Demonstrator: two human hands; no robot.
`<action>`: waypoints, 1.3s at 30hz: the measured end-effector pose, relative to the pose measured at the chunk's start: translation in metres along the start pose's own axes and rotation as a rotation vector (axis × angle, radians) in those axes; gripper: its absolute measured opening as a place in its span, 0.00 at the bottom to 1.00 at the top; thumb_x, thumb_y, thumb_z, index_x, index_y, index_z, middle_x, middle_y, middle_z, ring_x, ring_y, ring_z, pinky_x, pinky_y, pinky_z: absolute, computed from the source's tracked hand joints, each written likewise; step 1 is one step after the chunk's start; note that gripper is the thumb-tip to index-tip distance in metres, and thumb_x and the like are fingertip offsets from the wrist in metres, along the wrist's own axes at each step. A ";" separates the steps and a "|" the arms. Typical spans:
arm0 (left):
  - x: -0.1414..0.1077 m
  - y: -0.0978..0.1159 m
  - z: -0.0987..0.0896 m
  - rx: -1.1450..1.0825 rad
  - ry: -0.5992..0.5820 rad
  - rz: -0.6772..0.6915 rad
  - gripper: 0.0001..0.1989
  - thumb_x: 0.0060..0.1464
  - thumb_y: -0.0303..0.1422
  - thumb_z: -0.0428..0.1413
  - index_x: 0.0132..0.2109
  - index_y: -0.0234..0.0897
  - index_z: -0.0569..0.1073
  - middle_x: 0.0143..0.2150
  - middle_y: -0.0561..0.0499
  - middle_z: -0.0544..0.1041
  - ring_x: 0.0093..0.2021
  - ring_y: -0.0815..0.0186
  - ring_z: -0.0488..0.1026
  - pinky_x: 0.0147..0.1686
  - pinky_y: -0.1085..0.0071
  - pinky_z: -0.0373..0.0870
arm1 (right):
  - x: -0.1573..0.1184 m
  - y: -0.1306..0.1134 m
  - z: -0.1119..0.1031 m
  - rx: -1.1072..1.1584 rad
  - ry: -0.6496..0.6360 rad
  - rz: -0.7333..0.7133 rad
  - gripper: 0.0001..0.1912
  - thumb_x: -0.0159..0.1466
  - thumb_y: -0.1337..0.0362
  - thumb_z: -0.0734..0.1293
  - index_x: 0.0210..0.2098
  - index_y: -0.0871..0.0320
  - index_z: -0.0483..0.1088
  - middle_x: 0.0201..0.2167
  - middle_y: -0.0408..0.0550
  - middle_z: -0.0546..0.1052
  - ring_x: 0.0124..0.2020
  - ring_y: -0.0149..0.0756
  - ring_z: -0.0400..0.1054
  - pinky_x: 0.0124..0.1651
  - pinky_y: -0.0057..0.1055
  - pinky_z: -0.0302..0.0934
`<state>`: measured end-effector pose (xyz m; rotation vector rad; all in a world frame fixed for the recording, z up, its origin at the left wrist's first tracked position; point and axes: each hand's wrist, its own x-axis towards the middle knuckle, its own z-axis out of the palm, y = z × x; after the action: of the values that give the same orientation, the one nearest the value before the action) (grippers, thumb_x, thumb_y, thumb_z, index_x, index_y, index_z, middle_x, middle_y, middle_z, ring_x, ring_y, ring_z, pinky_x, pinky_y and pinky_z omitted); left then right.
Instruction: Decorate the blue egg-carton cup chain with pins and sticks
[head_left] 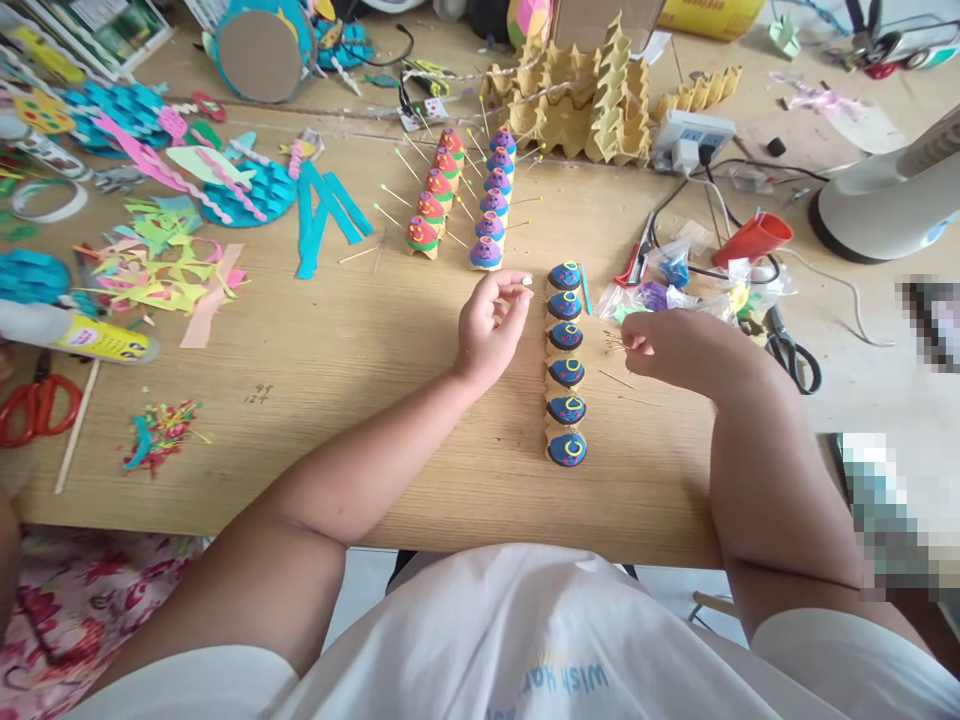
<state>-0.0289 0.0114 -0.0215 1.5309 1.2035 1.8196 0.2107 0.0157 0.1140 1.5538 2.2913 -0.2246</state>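
Observation:
My left hand (491,328) is pinched shut on a small pale green lump of clay (527,281), held just left of a blue-topped egg-carton strip (565,337). That strip lies lengthwise toward me; its cups carry dark blue clay with yellow rings. On its other side, my right hand (656,350) has its fingers closed at a bunch of toothpicks (614,341), whose ends stick out to the left. Loose toothpicks (617,380) lie just below. Farther back stand a red-and-green strip (431,205) and a purple strip (492,215), both with toothpicks poking out sideways.
Uncut egg carton (559,105) sits at the back. Clay packets (675,285), a red cup (757,237) and black scissors (793,350) lie right. Left are paper scraps (165,265), blue strips (326,215), a glue bottle (82,333) and orange-handled scissors (41,400).

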 end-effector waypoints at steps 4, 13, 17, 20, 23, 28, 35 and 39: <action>-0.001 0.010 -0.001 0.034 -0.054 0.061 0.14 0.69 0.47 0.58 0.49 0.42 0.79 0.42 0.50 0.84 0.41 0.70 0.81 0.36 0.73 0.72 | -0.006 -0.011 -0.002 0.089 0.242 -0.113 0.09 0.69 0.63 0.63 0.42 0.53 0.75 0.35 0.49 0.83 0.32 0.41 0.72 0.36 0.37 0.55; -0.007 0.022 -0.001 -0.024 -0.175 0.133 0.15 0.65 0.40 0.64 0.55 0.43 0.75 0.43 0.50 0.86 0.41 0.69 0.84 0.35 0.72 0.73 | 0.008 -0.043 0.021 0.122 0.582 -0.304 0.21 0.78 0.57 0.56 0.47 0.54 0.79 0.33 0.53 0.83 0.38 0.44 0.75 0.45 0.40 0.59; -0.008 0.021 -0.001 -0.006 -0.183 0.131 0.15 0.66 0.40 0.63 0.56 0.43 0.74 0.42 0.51 0.86 0.41 0.69 0.84 0.37 0.72 0.75 | 0.010 -0.047 0.028 0.133 0.617 -0.316 0.19 0.77 0.59 0.57 0.46 0.55 0.79 0.32 0.53 0.83 0.35 0.42 0.74 0.44 0.38 0.59; -0.008 0.021 -0.001 0.003 -0.175 0.144 0.17 0.66 0.41 0.63 0.57 0.43 0.73 0.43 0.51 0.86 0.42 0.69 0.85 0.40 0.72 0.77 | 0.008 -0.050 0.029 0.141 0.623 -0.312 0.19 0.77 0.59 0.56 0.46 0.55 0.79 0.31 0.52 0.83 0.34 0.42 0.74 0.44 0.38 0.59; -0.009 0.020 -0.001 -0.004 -0.168 0.137 0.17 0.67 0.43 0.63 0.57 0.43 0.72 0.44 0.51 0.86 0.42 0.69 0.85 0.43 0.72 0.79 | 0.008 -0.054 0.030 0.160 0.631 -0.317 0.21 0.78 0.59 0.55 0.46 0.56 0.80 0.31 0.52 0.83 0.34 0.42 0.75 0.44 0.37 0.60; -0.010 0.020 -0.001 -0.017 -0.173 0.123 0.17 0.68 0.43 0.61 0.58 0.42 0.72 0.45 0.50 0.87 0.43 0.69 0.86 0.46 0.71 0.81 | 0.009 -0.055 0.034 0.240 0.666 -0.268 0.20 0.76 0.58 0.58 0.46 0.56 0.81 0.30 0.52 0.83 0.33 0.42 0.74 0.42 0.37 0.60; -0.009 0.023 -0.001 0.007 -0.157 0.169 0.14 0.69 0.40 0.61 0.56 0.42 0.72 0.45 0.50 0.87 0.43 0.68 0.87 0.45 0.72 0.83 | 0.008 -0.057 0.032 0.539 0.612 -0.231 0.13 0.70 0.61 0.63 0.43 0.56 0.80 0.30 0.48 0.81 0.30 0.36 0.71 0.37 0.33 0.60; -0.010 0.025 -0.001 0.053 -0.152 0.167 0.13 0.69 0.40 0.59 0.56 0.42 0.73 0.45 0.49 0.86 0.43 0.67 0.87 0.45 0.71 0.83 | 0.008 -0.059 0.030 0.754 0.531 -0.186 0.09 0.68 0.61 0.66 0.38 0.57 0.78 0.22 0.41 0.73 0.24 0.32 0.62 0.31 0.31 0.55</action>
<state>-0.0230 -0.0092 -0.0057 1.8120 1.0896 1.7484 0.1598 -0.0094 0.0795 1.9036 2.9827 -0.9109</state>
